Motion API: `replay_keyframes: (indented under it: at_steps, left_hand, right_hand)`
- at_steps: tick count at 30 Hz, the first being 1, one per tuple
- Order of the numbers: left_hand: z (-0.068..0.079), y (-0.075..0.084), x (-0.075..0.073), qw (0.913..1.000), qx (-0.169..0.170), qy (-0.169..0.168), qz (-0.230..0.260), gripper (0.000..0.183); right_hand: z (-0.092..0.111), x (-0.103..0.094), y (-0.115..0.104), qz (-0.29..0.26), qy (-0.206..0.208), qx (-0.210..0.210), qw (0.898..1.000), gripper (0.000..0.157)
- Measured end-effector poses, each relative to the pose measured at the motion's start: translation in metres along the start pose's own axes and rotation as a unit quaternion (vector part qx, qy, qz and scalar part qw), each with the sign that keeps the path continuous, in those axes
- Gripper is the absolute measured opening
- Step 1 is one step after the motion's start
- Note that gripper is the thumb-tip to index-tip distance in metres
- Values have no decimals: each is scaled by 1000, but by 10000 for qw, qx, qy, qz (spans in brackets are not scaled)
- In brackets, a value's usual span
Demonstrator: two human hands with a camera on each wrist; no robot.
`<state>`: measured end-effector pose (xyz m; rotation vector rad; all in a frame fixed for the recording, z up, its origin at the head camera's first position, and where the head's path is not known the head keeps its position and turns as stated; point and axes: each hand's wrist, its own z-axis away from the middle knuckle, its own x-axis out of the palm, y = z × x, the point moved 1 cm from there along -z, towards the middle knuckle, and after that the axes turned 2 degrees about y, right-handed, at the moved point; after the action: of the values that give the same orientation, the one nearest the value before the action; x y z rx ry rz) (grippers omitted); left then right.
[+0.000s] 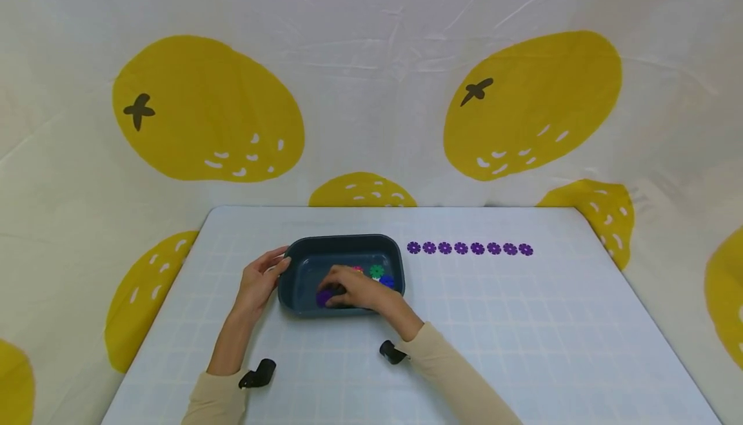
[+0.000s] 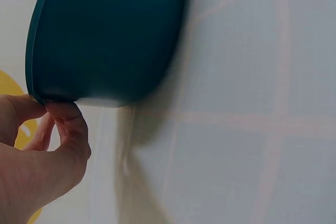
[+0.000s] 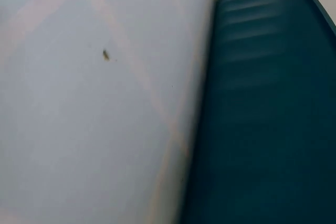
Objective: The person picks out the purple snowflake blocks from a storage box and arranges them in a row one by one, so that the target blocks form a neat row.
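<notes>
A dark teal tray (image 1: 342, 242) stands on the table, and my left hand (image 1: 259, 283) pinches its left rim between thumb and fingers. The left wrist view shows the same hand (image 2: 50, 156) at the corner of the tray (image 2: 105, 35). My right hand (image 1: 360, 288) reaches inside the tray, its curled fingers and thumb at a purple flower-shaped disc (image 1: 323, 298). That hand partly hides the disc. Right of it in the tray lie a green flower disc (image 1: 376, 271), a blue one (image 1: 387, 280) and a mostly covered red one (image 1: 358, 269).
A straight row of several purple flower discs (image 1: 461, 248) runs rightward from the tray's upper right corner. A pale checked cloth (image 1: 522, 341) covers the table. Behind it hangs a cream backdrop (image 1: 371, 89) with large yellow fruit shapes.
</notes>
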<state>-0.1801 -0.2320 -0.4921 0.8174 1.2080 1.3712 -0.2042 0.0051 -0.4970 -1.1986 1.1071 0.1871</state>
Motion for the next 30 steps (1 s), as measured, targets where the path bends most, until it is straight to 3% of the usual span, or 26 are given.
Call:
replay_keyframes:
  at_steps: [10, 20, 30]
  left_hand:
    - [0, -1, -1, 10000, 50, 3, -22, 51]
    - [0, -1, -2, 10000, 34, -59, -30, 52]
    - [0, 0, -1, 10000, 81, -13, 23, 49]
  right_hand:
    - [1, 0, 3, -76, 622, -210, 9978, 15]
    - [21, -16, 4, -370, 1095, -161, 9932, 14]
    - [40, -31, 9, -455, 1921, -500, 9790, 16]
